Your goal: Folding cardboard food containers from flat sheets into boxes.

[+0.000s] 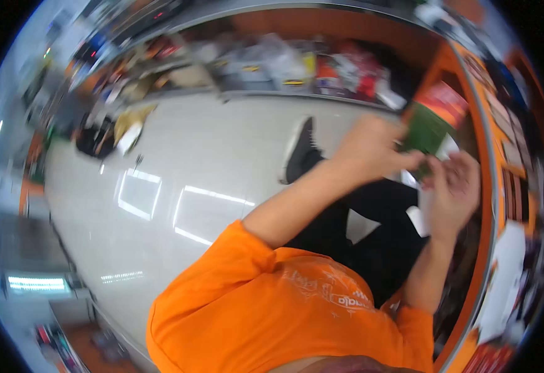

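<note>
A flat green and red packet [426,128], blurred by motion, is between my hands beside the orange shelf unit. My left hand [376,144] has its bent fingers and thumb closed on the packet's near left part. At the packet's lower edge, my right hand [456,184] pinches with thumb and forefinger, the other fingers curled loosely. Both sets of fingertips almost meet there. White paper pieces [418,220] show under and beside my right hand; whether they are attached to the packet cannot be told.
An orange shelf unit [481,135] with a grey edge rises close on the right, bearing papers and boxes. Ahead, a low shelf [272,91] holds bins and plastic bags. My dark shoe [300,149] rests on the glossy tile floor [206,154]. Bags [129,123] lie farther left.
</note>
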`<state>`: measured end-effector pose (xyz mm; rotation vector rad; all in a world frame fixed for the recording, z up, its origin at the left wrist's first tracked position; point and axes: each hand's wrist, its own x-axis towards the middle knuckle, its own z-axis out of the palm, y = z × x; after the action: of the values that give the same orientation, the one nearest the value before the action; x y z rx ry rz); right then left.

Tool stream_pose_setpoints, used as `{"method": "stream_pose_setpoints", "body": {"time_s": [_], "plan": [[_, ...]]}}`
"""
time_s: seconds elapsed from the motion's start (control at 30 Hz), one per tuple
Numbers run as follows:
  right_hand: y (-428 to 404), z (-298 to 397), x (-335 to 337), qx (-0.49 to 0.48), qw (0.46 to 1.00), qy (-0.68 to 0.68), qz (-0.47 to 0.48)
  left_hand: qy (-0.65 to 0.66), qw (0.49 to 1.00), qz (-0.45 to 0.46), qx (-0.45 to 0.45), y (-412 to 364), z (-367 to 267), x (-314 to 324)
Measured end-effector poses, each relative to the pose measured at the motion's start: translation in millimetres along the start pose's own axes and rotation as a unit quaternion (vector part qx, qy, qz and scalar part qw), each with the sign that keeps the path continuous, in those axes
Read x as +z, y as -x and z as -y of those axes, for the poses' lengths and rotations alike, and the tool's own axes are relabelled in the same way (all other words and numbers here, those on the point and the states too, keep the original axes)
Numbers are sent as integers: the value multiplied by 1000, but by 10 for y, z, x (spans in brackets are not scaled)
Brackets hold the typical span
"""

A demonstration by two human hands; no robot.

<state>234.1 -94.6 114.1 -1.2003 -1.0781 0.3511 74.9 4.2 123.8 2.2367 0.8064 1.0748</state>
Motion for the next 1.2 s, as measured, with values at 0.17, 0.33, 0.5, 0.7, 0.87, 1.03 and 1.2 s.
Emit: {"method": "stream_pose_setpoints", "body": {"time_s": [0.17, 0.33, 0.5, 0.7, 0.87, 1.03, 1.2], "plan": [[39, -107, -50, 16, 999, 0, 41, -15, 999, -53, -4, 106, 87, 69], [46, -79, -45, 13, 994, 24, 110, 50, 993, -107, 1, 140, 160, 6], [-15, -143, -82, 18, 993, 11, 119, 41, 996, -80, 1, 150, 223, 26], [-68, -13, -25, 32, 992, 21, 118, 42, 995, -91, 22, 100, 260, 19], [-182, 110, 36, 65, 986, 32, 148, 25, 998, -50, -3, 111, 243, 40], [-268, -68, 35, 64, 984, 48, 162, 15, 998, -53, 12, 219, 250, -10], [-221, -26, 121, 77, 980, 129, 132, 26, 986, -156, 45, 363, 276, 208]]}}
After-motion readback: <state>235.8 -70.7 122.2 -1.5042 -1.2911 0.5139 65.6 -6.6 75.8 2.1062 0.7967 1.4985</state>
